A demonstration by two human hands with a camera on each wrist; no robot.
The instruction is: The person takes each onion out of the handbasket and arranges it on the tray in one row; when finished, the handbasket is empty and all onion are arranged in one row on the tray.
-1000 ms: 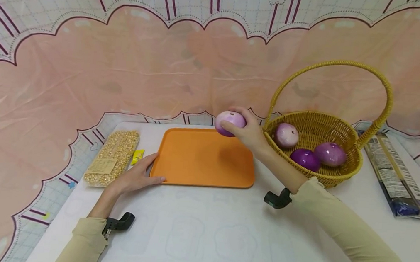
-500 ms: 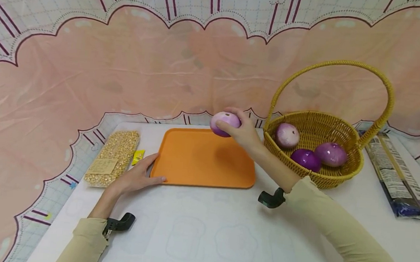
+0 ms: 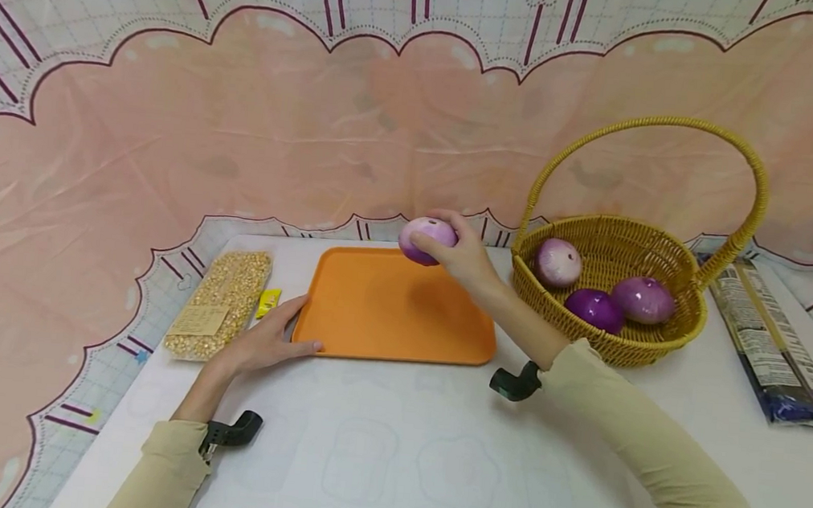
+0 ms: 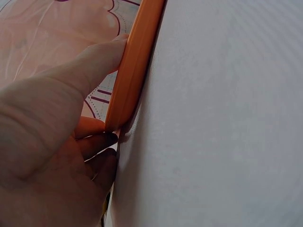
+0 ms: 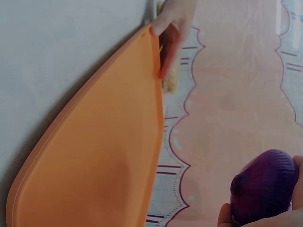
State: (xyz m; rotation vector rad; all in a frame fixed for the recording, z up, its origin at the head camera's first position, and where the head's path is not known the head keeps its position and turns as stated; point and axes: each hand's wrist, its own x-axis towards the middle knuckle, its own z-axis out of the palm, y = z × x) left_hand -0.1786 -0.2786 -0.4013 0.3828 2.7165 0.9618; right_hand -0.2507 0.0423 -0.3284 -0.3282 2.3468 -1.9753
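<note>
A purple onion (image 3: 428, 240) is in my right hand (image 3: 466, 253), gripped between thumb and fingers above the back of the orange tray (image 3: 394, 309). In the right wrist view the onion (image 5: 265, 187) shows its pointed end, apart from the tray. My left hand (image 3: 270, 340) holds the tray's front left corner; its thumb lies on the front rim and its fingers along the left side. In the left wrist view the left hand (image 4: 57, 113) has the thumb against the tray's edge (image 4: 135, 61). Several more onions, one of them dark purple (image 3: 594, 310), sit in a yellow wicker basket (image 3: 640, 353).
A bag of corn kernels (image 3: 224, 303) and a small yellow packet (image 3: 267, 303) lie left of the tray. Right of the basket, whose tall handle arches up, is a long dark printed package (image 3: 775, 351). A patterned curtain hangs behind the white table (image 3: 390, 446).
My right hand has carried the onion a little to the left, away from the basket and farther over the tray. The left hand stays at the tray's corner.
</note>
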